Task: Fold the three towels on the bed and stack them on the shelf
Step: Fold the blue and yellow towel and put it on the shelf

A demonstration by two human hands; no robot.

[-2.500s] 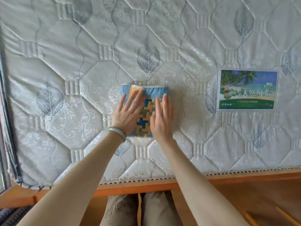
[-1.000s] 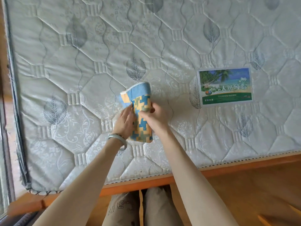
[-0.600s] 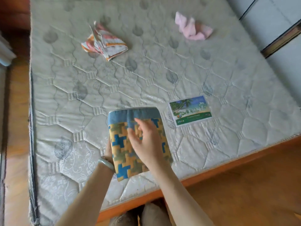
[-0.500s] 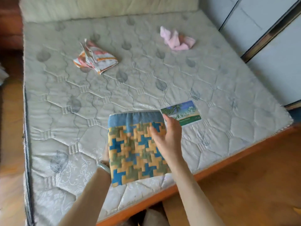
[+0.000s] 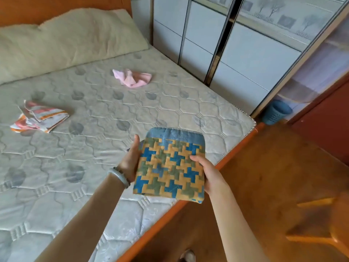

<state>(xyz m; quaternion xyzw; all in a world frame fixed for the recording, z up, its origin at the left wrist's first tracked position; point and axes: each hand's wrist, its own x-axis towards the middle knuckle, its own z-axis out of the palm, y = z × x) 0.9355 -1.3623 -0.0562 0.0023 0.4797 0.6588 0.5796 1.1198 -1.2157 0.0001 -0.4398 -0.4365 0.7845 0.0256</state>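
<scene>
Setting: bedroom, bare quilted mattress (image 5: 90, 159) on an orange wooden frame (image 5: 190, 200), wood floor (image 5: 264, 182) off the mattress's right edge.

Nearest: tip of a shoe (image 5: 187, 256) on the floor beside the mattress's right edge. Both forearms reach forward over that edge.

Left hand (image 5: 130, 160): grasps the folded towel (image 5: 170, 167) at its left side. The thumb lies straight up along the towel's edge, and the fingers are hidden beneath the cloth. A pale bangle (image 5: 119, 176) sits on this wrist.

Right hand (image 5: 209, 175): grasps the same towel at its right side, thumb on top of the cloth, fingers tucked under and out of sight.

Folded towel: blue, yellow and green interlocking pattern with a plain blue band along its far edge. It is a flat folded rectangle, held between the two hands above the mattress's right edge, not lying on the mattress.

Farther: a crumpled striped towel (image 5: 39, 119), orange, white and grey, lies on the left part of the mattress. A crumpled pink towel (image 5: 133, 78) lies on the mattress nearer its head, well apart from the striped one. Both are unfolded.

At the head of the mattress: a cream pillow (image 5: 66, 38) against the wooden headboard (image 5: 56, 8).

Beyond the mattress's far right side: white sliding wardrobe doors (image 5: 239, 46). A blue perforated basket (image 5: 276, 112) stands on the floor just off the mattress's far right corner.
</scene>
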